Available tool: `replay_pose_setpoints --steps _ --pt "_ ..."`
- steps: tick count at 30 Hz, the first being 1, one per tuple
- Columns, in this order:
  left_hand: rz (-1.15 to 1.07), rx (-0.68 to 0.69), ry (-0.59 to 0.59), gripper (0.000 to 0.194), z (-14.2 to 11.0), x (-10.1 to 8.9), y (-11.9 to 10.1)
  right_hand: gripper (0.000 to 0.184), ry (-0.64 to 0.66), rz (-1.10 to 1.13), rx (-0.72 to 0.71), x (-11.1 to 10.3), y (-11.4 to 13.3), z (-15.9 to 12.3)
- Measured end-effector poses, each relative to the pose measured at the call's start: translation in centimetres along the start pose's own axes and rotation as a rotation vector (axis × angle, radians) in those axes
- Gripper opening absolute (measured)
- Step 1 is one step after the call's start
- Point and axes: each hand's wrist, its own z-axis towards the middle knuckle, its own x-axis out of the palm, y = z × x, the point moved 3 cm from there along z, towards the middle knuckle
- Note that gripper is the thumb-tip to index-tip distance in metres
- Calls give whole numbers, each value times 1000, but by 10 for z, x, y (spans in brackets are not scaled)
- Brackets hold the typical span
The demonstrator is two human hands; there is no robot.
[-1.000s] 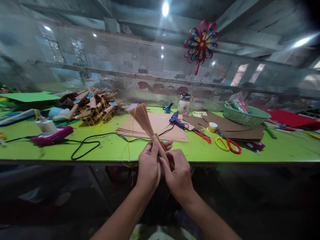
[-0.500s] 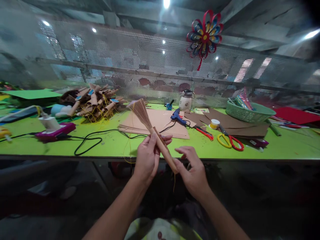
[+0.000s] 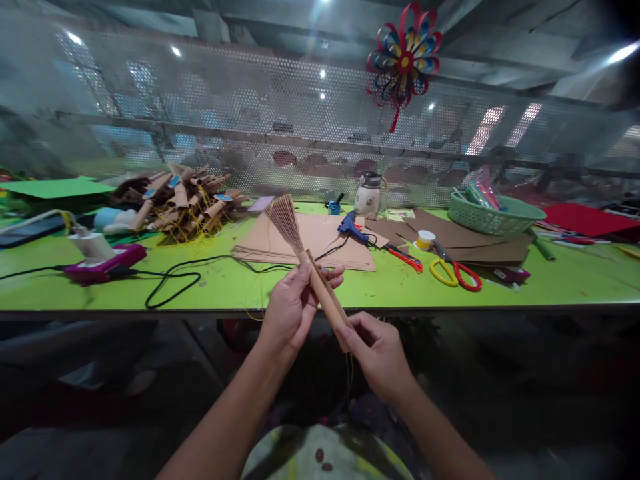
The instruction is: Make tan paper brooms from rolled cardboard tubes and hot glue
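Note:
A pleated brown paper fan (image 3: 324, 290) is held slantwise between my two hands, its fanned pleats spread at the upper left and its flat folded part running down to the right. My left hand (image 3: 291, 303) grips it just below the pleats, thumb on top and fingers behind. At the lower end, my right hand (image 3: 376, 348) pinches the paper between thumb and fingers. A thin yellow string (image 3: 349, 377) dangles from that lower end. Beyond the fan, a stack of tan paper sheets (image 3: 320, 233) lies on the green table (image 3: 215, 287).
On the sheets rests a blue glue gun (image 3: 353, 227). To the right are red-handled scissors (image 3: 467, 275), a spool (image 3: 425, 239) and a green basket (image 3: 495, 220). At left stand a pile of brown paper pieces (image 3: 187, 203) and a purple power strip (image 3: 107, 262) with a black cord.
My right hand has closed its fingers on the fan's lower end, where they were partly apart before. The fan has barely shifted, and the view has moved slightly.

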Motion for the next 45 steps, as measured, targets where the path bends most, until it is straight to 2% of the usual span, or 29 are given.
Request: replay_pose_setpoints --steps 4,8,11,14,16,19,22,26,28,30,33,35,37,39,43,45 --pt "-5 -10 -51 12 1 -5 5 20 -59 -239 -182 3 -3 -5" --pt "11 -16 -91 13 0 -7 10 19 -29 -272 -217 4 -6 -8" --pt "29 -1 -129 15 -2 -6 10 22 27 -128 -107 5 -6 -7" --pt "36 6 -141 17 -4 -4 12 28 188 233 120 12 -4 -3" --pt "34 10 -143 18 -5 -2 13 36 261 392 219 19 -2 -1" --pt "40 19 -136 19 -8 1 14 38 281 403 254 25 -5 -2" --pt "48 14 -107 19 -13 5 14 37 225 254 171 29 -15 -7" --pt "56 8 -80 21 -18 8 16 32 1 -40 -57 27 -23 -15" --pt "60 -2 -76 21 -19 8 18 31 -1 -44 -54 26 -22 -17" --pt "48 -22 -64 21 -20 9 18 33 78 100 45 27 -19 -17" --pt "4 -53 -18 22 -22 12 14 37 231 462 220 30 -13 -20" --pt "-19 -78 8 20 -22 13 13 37 292 676 287 34 -11 -22" --pt "-27 -101 19 18 -22 12 13 37 314 774 318 39 -12 -24" --pt "-27 -110 22 19 -21 11 16 37 297 674 285 41 -16 -24" --pt "19 -49 -13 23 -20 8 21 33 105 136 27 37 -21 -22" --pt "50 6 -44 24 -19 8 23 30 45 -15 -54 36 -21 -21"
